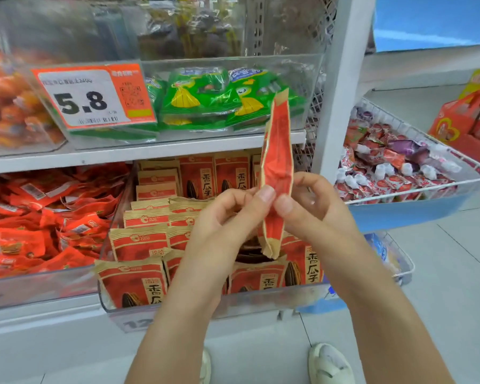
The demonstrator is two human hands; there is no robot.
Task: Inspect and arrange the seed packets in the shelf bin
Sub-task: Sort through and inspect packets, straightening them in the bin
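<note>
Two hands, the left hand (233, 214) and the right hand (313, 206), pinch one seed packet (277, 162) edge-on above the shelf bin (233, 303); it seems light and crinkly, best held at its flat middle.

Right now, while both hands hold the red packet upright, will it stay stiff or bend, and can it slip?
The red packet probably feels light: the left hand and right hand pinch it only near the middle. It seems fairly stiff, since its top stands upright unsupported. Its creased paper-like surface likely grips well and should not slip easily.
</note>
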